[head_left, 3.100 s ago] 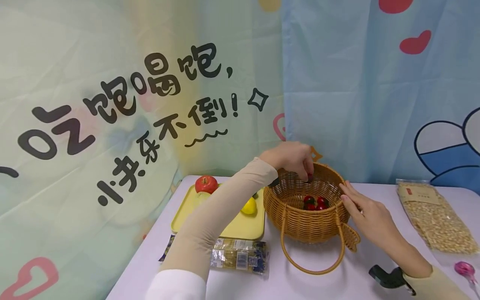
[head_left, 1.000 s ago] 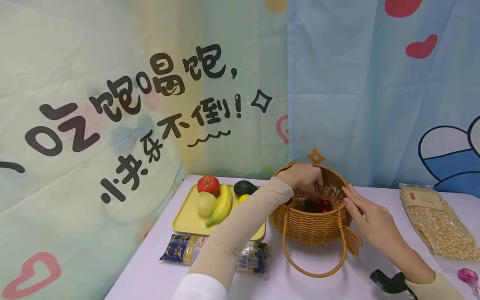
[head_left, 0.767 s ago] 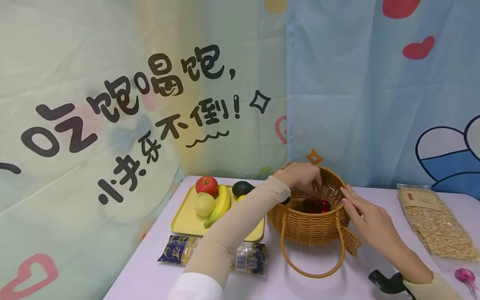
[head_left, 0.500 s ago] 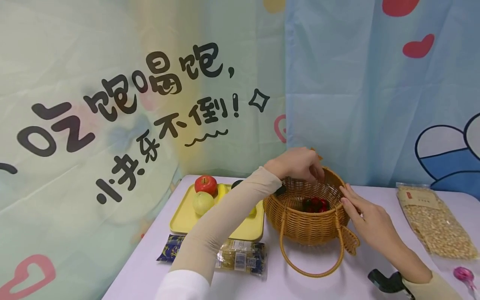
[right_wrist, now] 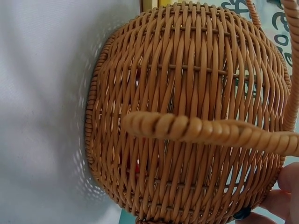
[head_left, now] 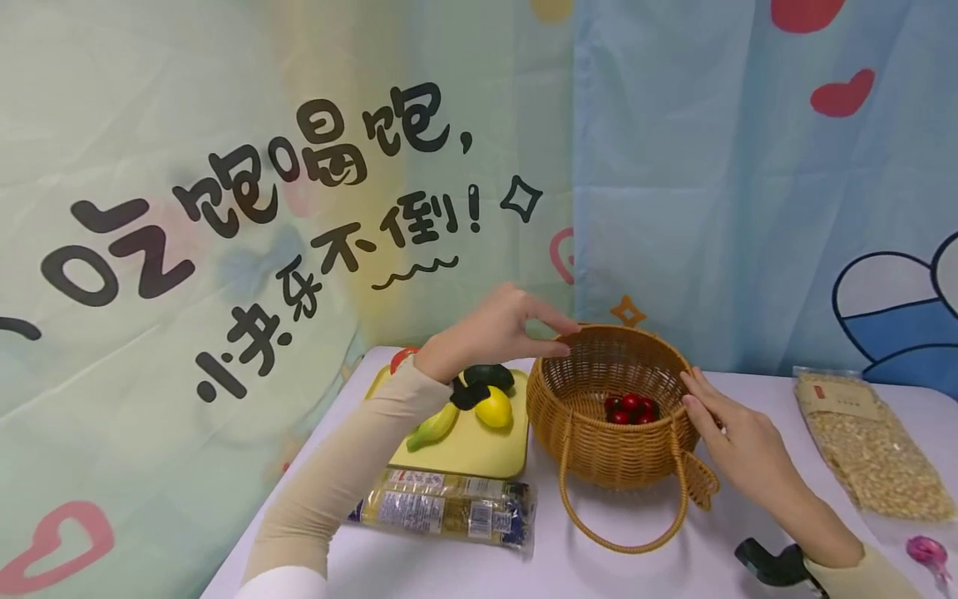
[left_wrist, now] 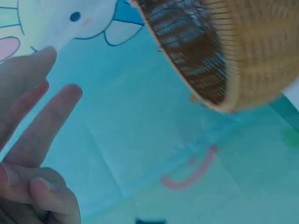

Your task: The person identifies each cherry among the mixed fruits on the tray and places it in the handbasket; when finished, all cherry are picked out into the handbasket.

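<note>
A round wicker basket (head_left: 614, 453) stands on the table, its handle hanging down at the front. Several dark red cherries (head_left: 631, 403) lie in its bottom. My left hand (head_left: 497, 329) is in the air at the basket's left rim, thumb and index finger spread apart with nothing between them. The left wrist view shows these fingers (left_wrist: 49, 121) away from the tilted-looking basket (left_wrist: 261, 51). My right hand (head_left: 737, 437) rests its fairly straight fingers against the basket's right rim. In the right wrist view, its fingers (right_wrist: 280, 203) touch the wicker edge.
Left of the basket, a yellow tray (head_left: 479, 453) holds a lemon (head_left: 494, 409), a banana (head_left: 434, 429), an avocado (head_left: 490, 378) and a partly hidden apple (head_left: 402, 359). A food packet (head_left: 449, 507) lies in front. At right are a grain bag (head_left: 871, 445) and a pink-wrapped lollipop (head_left: 926, 549).
My left hand held a dark red cherry over the basket, dipped inside, then came up and left with spread fingers. The cherries now show uncovered. My right hand has stayed at the rim.
</note>
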Available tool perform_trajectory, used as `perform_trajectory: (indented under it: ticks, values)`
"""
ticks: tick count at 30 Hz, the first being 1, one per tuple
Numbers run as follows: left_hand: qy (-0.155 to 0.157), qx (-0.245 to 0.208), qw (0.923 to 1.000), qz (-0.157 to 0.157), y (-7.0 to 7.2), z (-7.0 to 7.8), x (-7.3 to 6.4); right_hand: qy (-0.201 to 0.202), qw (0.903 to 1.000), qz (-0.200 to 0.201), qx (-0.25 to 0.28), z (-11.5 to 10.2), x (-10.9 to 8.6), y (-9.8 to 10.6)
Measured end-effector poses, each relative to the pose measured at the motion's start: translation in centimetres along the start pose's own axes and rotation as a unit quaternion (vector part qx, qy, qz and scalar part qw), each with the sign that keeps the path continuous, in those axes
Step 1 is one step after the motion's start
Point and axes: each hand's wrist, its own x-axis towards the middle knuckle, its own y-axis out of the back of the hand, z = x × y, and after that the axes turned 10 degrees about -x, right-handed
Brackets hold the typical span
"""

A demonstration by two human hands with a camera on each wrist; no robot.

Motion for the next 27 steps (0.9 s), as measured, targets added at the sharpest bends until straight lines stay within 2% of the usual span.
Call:
perform_trajectory:
  ticks: [3, 6, 10, 14, 19, 22, 25, 27]
  values:
    - [0.016, 0.033, 0.9989, 0.030, 0.6, -0.3, -3.4, 0.004, 1.0000, 0.009, -0.001, 0.0, 0.0, 0.1]
    - [0.064, 0.064, 0.9941, 0.058, 0.8, -0.8, -6.8, 0.007, 0.9999, 0.014, -0.004, 0.1, 0.1, 0.3]
    - [0.143, 0.084, 0.9815, 0.095, 0.5, -1.7, -10.8, 0.004, 0.9999, 0.013, -0.005, 0.1, 0.1, 0.5]
    - [0.177, 0.136, 0.9682, 0.113, -0.2, -2.4, -13.7, 0.000, 0.9999, 0.009, -0.007, 0.1, 0.1, 0.5]
    - [0.201, 0.188, 0.9557, 0.104, -1.3, -2.9, -16.0, -0.004, 1.0000, -0.002, -0.008, 0.1, 0.1, 0.4]
    - [0.225, 0.227, 0.9449, 0.068, -2.5, -3.0, -17.2, -0.008, 0.9997, -0.023, -0.006, -0.1, 0.1, 0.4]
    - [0.255, 0.252, 0.9329, 0.031, -3.9, -3.1, -18.2, -0.021, 0.9974, -0.069, -0.004, -0.1, 0.0, 0.6]
    - [0.279, 0.263, 0.9235, 0.017, -4.7, -3.3, -18.7, -0.031, 0.9947, -0.097, -0.014, 0.1, -0.1, 0.8]
